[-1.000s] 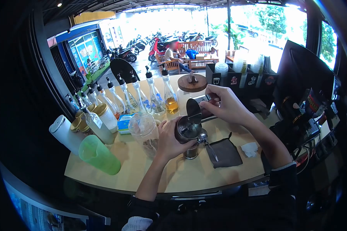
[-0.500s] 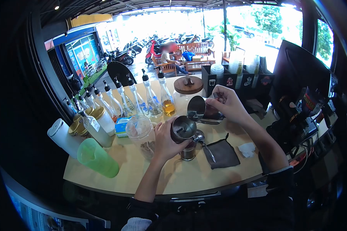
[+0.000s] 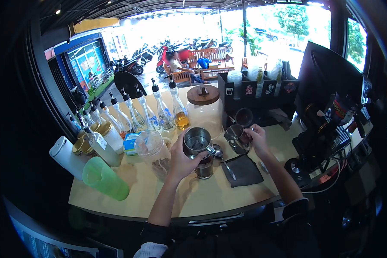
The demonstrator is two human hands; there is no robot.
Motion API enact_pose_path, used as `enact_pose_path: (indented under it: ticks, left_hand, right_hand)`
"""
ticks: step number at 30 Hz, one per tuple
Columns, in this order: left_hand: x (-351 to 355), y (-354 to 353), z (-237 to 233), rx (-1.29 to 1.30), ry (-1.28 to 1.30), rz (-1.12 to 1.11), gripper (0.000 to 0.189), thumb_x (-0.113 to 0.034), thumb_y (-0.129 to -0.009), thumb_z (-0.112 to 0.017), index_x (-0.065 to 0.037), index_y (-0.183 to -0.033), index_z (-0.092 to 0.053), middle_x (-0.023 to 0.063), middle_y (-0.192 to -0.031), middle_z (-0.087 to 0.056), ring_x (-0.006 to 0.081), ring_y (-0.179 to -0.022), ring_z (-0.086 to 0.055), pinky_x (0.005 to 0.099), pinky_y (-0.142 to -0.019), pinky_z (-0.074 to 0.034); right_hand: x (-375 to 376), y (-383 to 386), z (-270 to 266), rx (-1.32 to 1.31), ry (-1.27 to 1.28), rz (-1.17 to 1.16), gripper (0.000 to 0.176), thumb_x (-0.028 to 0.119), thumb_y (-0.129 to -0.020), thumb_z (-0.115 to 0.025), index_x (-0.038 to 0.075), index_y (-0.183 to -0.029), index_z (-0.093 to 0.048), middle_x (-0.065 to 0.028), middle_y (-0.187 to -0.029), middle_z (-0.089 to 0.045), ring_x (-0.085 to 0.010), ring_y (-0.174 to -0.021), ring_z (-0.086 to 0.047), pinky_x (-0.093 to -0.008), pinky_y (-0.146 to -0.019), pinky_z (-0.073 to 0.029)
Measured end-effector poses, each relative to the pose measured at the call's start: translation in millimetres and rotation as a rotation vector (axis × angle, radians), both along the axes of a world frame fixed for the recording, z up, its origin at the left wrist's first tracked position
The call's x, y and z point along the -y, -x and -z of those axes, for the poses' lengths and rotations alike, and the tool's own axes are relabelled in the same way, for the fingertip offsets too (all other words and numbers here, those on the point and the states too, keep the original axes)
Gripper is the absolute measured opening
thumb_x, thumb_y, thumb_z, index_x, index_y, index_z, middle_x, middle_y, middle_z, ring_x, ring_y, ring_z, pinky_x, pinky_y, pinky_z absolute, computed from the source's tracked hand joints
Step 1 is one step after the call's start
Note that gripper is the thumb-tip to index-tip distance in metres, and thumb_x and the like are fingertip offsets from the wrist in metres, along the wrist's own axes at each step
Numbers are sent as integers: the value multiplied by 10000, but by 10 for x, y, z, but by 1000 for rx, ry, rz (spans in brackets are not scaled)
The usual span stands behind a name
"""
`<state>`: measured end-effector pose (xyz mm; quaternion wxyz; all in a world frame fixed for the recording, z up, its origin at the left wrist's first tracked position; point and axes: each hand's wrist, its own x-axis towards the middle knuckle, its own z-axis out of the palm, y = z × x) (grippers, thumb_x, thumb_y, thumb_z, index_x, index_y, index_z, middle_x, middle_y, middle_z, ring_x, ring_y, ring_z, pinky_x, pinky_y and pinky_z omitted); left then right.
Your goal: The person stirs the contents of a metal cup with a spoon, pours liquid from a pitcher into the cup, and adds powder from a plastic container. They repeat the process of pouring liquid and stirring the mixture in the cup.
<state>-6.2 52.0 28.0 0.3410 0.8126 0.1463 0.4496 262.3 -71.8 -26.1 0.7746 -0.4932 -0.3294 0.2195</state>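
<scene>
My left hand (image 3: 181,162) grips a round metal cup (image 3: 197,143) and holds it just above a small dark glass (image 3: 204,168) standing on the counter. My right hand (image 3: 256,136) is further right, low over the counter, with its fingers on a metal pitcher (image 3: 235,137) that stands upright there. A spoon (image 3: 222,156) lies between the two hands, its handle resting on a dark folded cloth (image 3: 243,170).
A wooden-lidded glass jar (image 3: 204,109) and a row of pump syrup bottles (image 3: 159,114) stand behind. At left are a clear plastic jar (image 3: 152,148), a green tumbler (image 3: 104,178) and a white bottle (image 3: 65,157). A black cup organiser (image 3: 253,92) and a monitor (image 3: 331,81) fill the right.
My right hand has lowered the metal pitcher from its tilted position over the cup and set it on the counter to the right. My left hand still holds the metal cup over the glass.
</scene>
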Motion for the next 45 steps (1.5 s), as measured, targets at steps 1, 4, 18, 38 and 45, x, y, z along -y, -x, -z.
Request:
enact_pose_path:
  ticks: [1,4,18,38,45]
  left_hand:
    - [22,11,-27,8,11,5,796,-237,-632,-853,4,-1283,-462,173,-1106,-636,282,-1043,-630,388,-928,-471]
    - [30,14,-47,14,3,4,785,-222,-630,-857,13,-1271,-470,176,-1099,-640,275,-1035,-639,375,-918,-483]
    - [21,50,-31,-104,159,46,817,-234,-654,-852,-6,-1317,-432,160,-1210,-587,254,-1173,-548,380,-1031,-394]
    - [76,58,146,-72,-50,21,828,-200,-657,-849,26,-1316,-400,176,-1151,-610,256,-1087,-610,376,-961,-467]
    - [178,53,213,60,21,48,933,-237,-666,-841,12,-1388,-305,203,-1343,-449,319,-1213,-505,402,-1007,-418]
  right_hand:
    - [-29,-43,105,-45,-1,-9,150,42,-849,-629,82,-758,-517,16,-705,-543,-49,-640,-505,-201,-586,-409]
    - [-65,-82,314,-182,-3,-6,165,45,-856,-618,86,-748,-499,19,-678,-524,-56,-623,-498,-213,-577,-412]
    - [-183,-73,741,-82,40,52,163,113,-920,-581,98,-782,-497,-6,-716,-575,-86,-686,-557,-252,-658,-435]
    - [227,442,603,436,158,412,365,43,-830,-616,52,-1156,-450,-92,-1201,-429,-223,-1127,-443,-348,-923,-410]
    - [391,758,462,540,203,404,361,48,-807,-626,55,-1128,-462,-99,-1251,-438,-227,-1167,-438,-343,-910,-403]
